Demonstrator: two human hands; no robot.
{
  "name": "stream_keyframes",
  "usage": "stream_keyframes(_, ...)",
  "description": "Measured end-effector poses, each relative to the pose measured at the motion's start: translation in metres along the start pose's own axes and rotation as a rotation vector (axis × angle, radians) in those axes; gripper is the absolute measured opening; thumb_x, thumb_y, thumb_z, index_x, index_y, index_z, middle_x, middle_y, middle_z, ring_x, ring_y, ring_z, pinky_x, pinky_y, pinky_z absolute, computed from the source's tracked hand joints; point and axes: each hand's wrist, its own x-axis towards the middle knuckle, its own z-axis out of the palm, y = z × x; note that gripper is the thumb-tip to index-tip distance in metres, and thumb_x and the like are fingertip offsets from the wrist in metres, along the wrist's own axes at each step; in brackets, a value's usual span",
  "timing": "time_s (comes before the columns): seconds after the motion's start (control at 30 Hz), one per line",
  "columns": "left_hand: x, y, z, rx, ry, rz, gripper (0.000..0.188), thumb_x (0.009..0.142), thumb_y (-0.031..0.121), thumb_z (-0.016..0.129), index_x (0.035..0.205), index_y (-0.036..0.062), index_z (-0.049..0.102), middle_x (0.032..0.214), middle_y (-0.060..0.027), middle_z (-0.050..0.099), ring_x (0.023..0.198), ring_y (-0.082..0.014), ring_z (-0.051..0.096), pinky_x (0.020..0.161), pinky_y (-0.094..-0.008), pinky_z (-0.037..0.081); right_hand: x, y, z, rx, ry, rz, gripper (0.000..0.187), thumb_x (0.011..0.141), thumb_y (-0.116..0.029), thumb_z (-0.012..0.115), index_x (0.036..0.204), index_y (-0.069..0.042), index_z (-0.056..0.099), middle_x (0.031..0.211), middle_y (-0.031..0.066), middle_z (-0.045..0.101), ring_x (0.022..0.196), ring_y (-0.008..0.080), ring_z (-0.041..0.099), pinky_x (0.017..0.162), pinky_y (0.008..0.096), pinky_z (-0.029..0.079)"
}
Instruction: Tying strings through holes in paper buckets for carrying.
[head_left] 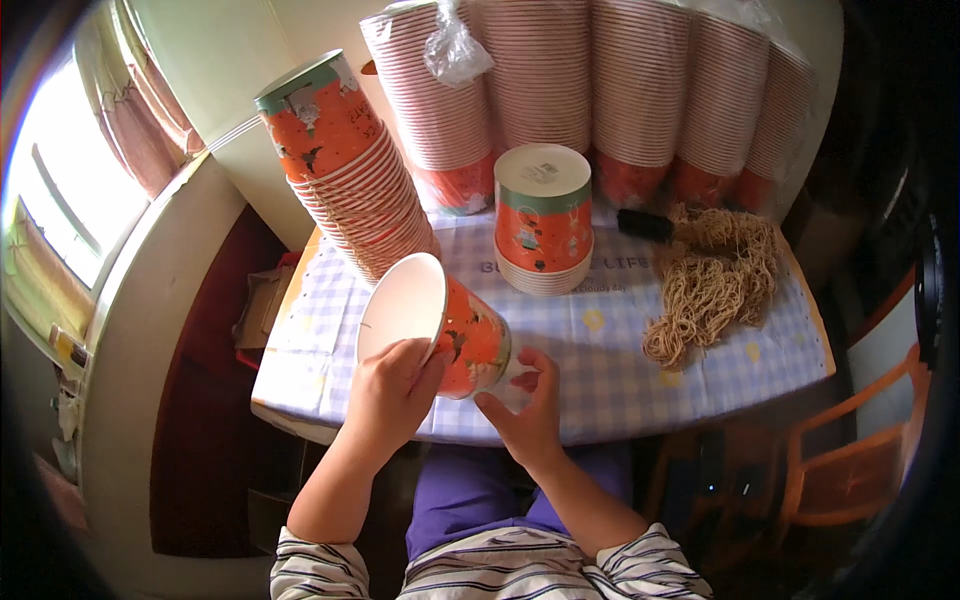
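Orange paper cup [473, 340] tilted above table [610, 385], near front edge, left of centre; long axis ran from mouth, upper left, to base, lower right. Left hand [393, 382] gripped rim. Right hand [530, 408], nearer base, fingers spread, contact unclear. Beyond: short cup stack [543, 225]; taller stack [345, 165] toward left edge; string bundle [715, 285] toward right.

Window [62, 140]: glowing white at the left
Curtains [150, 120]: hanging beside it
Wall [112, 400]: running pale below the window
Desk [817, 325]: wearing a blue-and-white checked cloth [620, 400]
Chair [848, 482]: standing orange-brown at lower right
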Motion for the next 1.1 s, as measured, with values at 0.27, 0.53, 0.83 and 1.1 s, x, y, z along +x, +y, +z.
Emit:
stream_keyframes(0.27, 0.009, 0.007, 0.005, 0.008, 0.071, 0.041, 0.014, 0.085, 0.016, 0.064, 0.085, 0.0027, 0.065, 0.069, -0.0138, 0.062, 0.061, -0.0267, 0.062, 0.056, -0.0348, 0.049, -0.001, 0.017, 0.013, 0.199, -0.143, 0.051, 0.072, 0.071, -0.037, 0.080, 0.123, -0.003, 0.043, 0.109, 0.0122, 0.057, 0.080, 0.0187, 0.059, 0.072, 0.0313, 0.050)
stream_keyframes(0.53, 0.014, 0.009, -0.006, -0.142, 0.196, -0.036, 0.012, 0.083, 0.014, 0.066, 0.082, 0.0026, 0.064, 0.063, -0.0133, 0.060, 0.055, -0.0241, 0.061, 0.053, -0.0330, 0.047, 0.012, 0.008, -0.006, 0.227, -0.205, 0.159, 0.012, 0.087, -0.009, 0.066, 0.090, 0.002, 0.061, 0.078, 0.0078, 0.067, 0.072, 0.0118, 0.065, 0.068, 0.0250, 0.053)
stream_keyframes(0.83, -0.004, -0.029, -0.019, -0.404, 0.347, 0.338, 0.013, 0.083, 0.010, 0.067, 0.091, 0.0017, 0.062, 0.083, -0.0120, 0.064, 0.074, -0.0239, 0.063, 0.064, -0.0306, 0.048, 0.090, -0.071, -0.055, -0.233, -0.094, -0.526, 0.016, 0.078, -0.002, 0.071, 0.094, -0.003, 0.067, 0.083, 0.0121, 0.069, 0.075, 0.0151, 0.066, 0.067, 0.0282, 0.052)
stream_keyframes(1.1, -0.009, -0.097, 0.016, -0.321, 0.441, 0.147, 0.019, 0.081, 0.007, 0.066, 0.098, 0.0006, 0.063, 0.094, -0.0129, 0.062, 0.087, -0.0252, 0.062, 0.074, -0.0328, 0.049, 0.201, -0.231, -0.042, -0.709, -0.020, -1.298, 0.026, 0.082, 0.003, 0.061, 0.106, -0.004, 0.063, 0.095, 0.0152, 0.067, 0.087, 0.0305, 0.066, 0.073, 0.0351, 0.052)
